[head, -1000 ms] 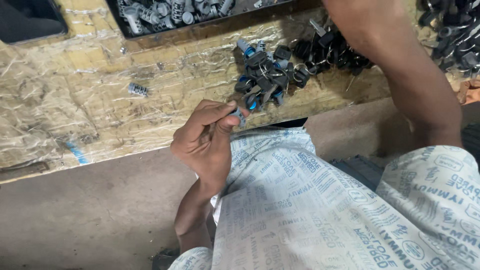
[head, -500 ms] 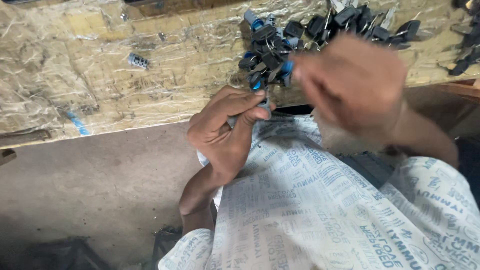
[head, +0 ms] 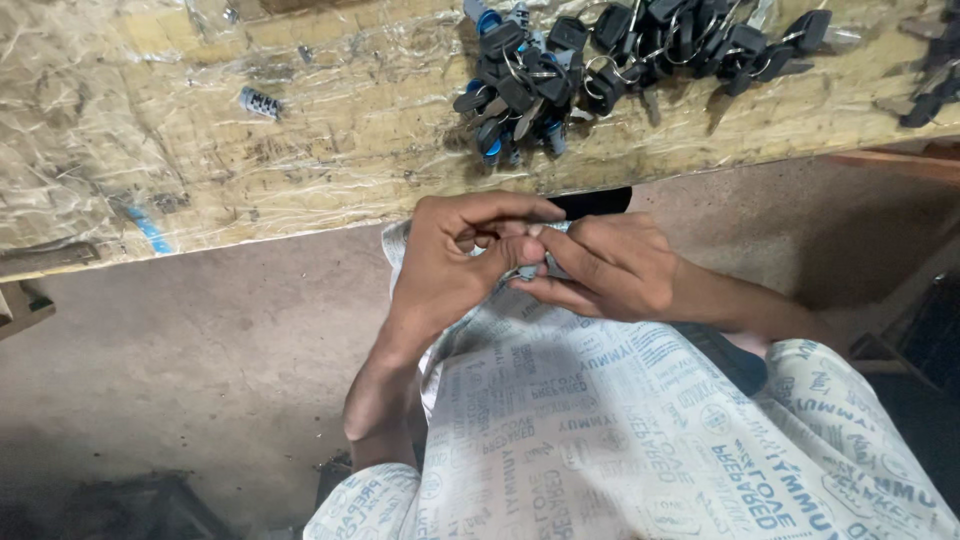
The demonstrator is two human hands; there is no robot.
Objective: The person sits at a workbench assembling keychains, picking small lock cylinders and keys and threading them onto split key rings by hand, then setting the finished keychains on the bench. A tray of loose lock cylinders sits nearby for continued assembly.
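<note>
Small silvery metal piece [head: 527, 270] sits pinched between both hands, left hand [head: 462, 258] and right hand [head: 605, 265] closed on it fingertip to fingertip; pile of black-headed keys [head: 600, 70] lies beyond them

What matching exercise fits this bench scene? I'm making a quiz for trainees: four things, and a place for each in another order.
Things:
1. pile of keys
2. lone small grey part
3. blue streak
4. small metal piece

Places:
A. pinched between the left hand and right hand
B. alone on the bench, left of the pile
C. near the bench's front edge, at far left
D. heaped at the back of the plastic-covered bench

Pairs: 1-D, 2-B, 3-C, 4-A
</note>
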